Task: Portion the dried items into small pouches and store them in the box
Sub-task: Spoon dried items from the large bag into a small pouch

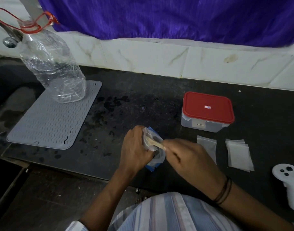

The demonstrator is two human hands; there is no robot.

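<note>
I take the red-lidded box point(208, 111) as my landmark; it sits on the dark counter point(143, 100) with its lid shut and its long axis running left to right. Just to the near left of the box, my left hand point(134, 149) is clenched around a clear plastic bag with a blue edge point(155, 161), holding its mouth open; the bag stands roughly upright, its long axis running from near me up toward the box. My right hand point(189, 155) grasps a pale wooden spoon point(155, 143) by its handle, and the spoon lies tilted, its bowl end pointing left into the bag's mouth and its handle pointing back right toward the box side. I can see something dark inside the bag, but I cannot tell what it is. On the near side of the box lie the small empty pouches point(239, 154), flat on the counter, one directly below the box and a small stack a little farther right. Well to the left of the box a clear plastic bottle point(52, 67) stands on a grey ribbed mat point(51, 120)
</note>
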